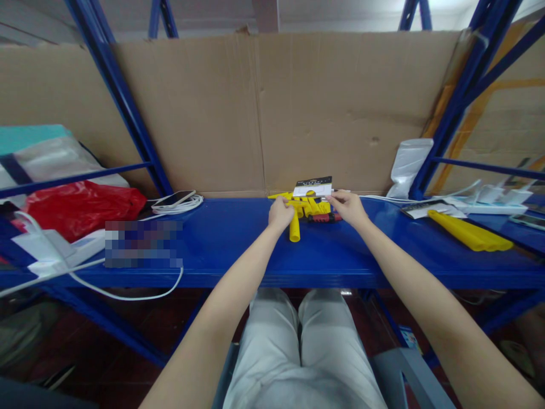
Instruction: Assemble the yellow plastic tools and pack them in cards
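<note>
A: Where was the left hand (280, 213)?
B: Over the blue surface (238, 238), toward its back edge, with thumb and fingers pinching a thin yellow strip (294, 203)

A: And the right hand (346, 205)?
B: Across from it, fingers bent in toward the left one, near the end of something slim and dark. Whether they gripped it I could not tell; it was too small

A: What lay between them?
B: A heap of yellow pieces (321, 208), partly behind the fingers. A yellow tube (294, 231) pointed from there toward the person, just beside the left hand. A red-and-black tool (323, 218) lay along the near side of the heap, close to the right hand

A: Anything behind the heap?
B: A black-and-white printed card (314, 186), in front of the cardboard panel (191, 113)

A: What about the far right?
B: More yellow tubes (468, 230) lay side by side there, well apart from the hands, with a phone (530, 220) beyond them. A white pouch (409, 165) leaned near the blue upright

A: And the left?
B: A coiled white cable (181, 205) lay at the back, and a red plastic bag (85, 207) sat farther out
</note>
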The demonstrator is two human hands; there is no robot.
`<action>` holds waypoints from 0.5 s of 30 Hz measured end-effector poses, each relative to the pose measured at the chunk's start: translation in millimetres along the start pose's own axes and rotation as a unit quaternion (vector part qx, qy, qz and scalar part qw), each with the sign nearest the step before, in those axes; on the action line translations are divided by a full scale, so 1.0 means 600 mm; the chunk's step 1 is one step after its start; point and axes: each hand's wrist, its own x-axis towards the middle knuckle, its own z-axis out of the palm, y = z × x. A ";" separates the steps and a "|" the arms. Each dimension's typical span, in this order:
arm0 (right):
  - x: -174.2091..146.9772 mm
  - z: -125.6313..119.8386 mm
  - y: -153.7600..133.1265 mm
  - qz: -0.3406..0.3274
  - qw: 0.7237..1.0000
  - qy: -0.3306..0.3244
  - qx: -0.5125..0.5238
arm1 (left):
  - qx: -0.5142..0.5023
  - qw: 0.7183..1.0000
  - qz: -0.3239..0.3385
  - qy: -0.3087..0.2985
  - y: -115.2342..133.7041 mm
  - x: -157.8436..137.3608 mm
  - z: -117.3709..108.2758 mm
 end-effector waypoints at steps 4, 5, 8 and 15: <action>-0.001 -0.002 -0.001 -0.007 1.000 0.000 -0.013 | 0.051 0.999 -0.012 -0.010 -0.012 -0.001 -0.001; -0.001 -0.002 -0.001 -0.008 1.000 -0.002 -0.017 | 0.024 0.999 -0.028 -0.011 -0.014 0.000 0.000; -0.001 -0.003 -0.002 -0.012 1.000 -0.007 -0.027 | -0.050 0.996 -0.075 -0.023 -0.019 0.007 0.002; -0.001 -0.002 0.000 -0.019 0.999 -0.001 -0.027 | -0.148 0.968 -0.179 -0.090 -0.015 0.006 0.009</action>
